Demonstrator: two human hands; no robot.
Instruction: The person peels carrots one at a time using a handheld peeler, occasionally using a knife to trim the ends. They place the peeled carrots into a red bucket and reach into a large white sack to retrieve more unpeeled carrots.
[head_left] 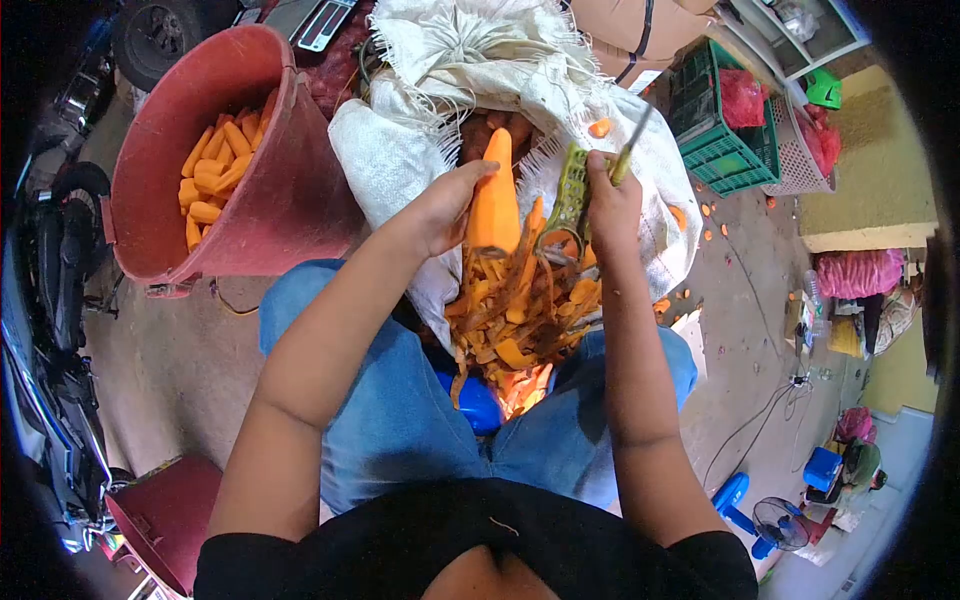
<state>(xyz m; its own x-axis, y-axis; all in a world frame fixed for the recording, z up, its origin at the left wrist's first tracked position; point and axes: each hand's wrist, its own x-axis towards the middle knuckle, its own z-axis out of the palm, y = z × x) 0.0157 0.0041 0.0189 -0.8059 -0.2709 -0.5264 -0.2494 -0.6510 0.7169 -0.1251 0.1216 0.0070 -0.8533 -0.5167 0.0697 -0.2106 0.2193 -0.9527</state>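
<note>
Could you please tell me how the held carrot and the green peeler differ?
The carrot is orange, the peeler green. The carrot looks solid, while the peeler's handle is pierced with holes. The left hand holds the carrot; the right hand holds the peeler. Both are elongated.

black top point(380, 550) | short sleeves point(240, 568) | blue jeans point(400, 430) | neckline point(462, 560) seemingly V-shaped

Bright orange against white, blue and dusty red
From here, the carrot point(493, 208) glows orange, the peeler point(571, 190) yellow-green, the peelings point(520, 330) orange mixed with brown, the sack point(385, 150) white, the bucket point(290, 200) dull red, the jeans point(395, 420) faded blue, the shirt point(400, 550) black, the crate point(722, 165) green.
</note>
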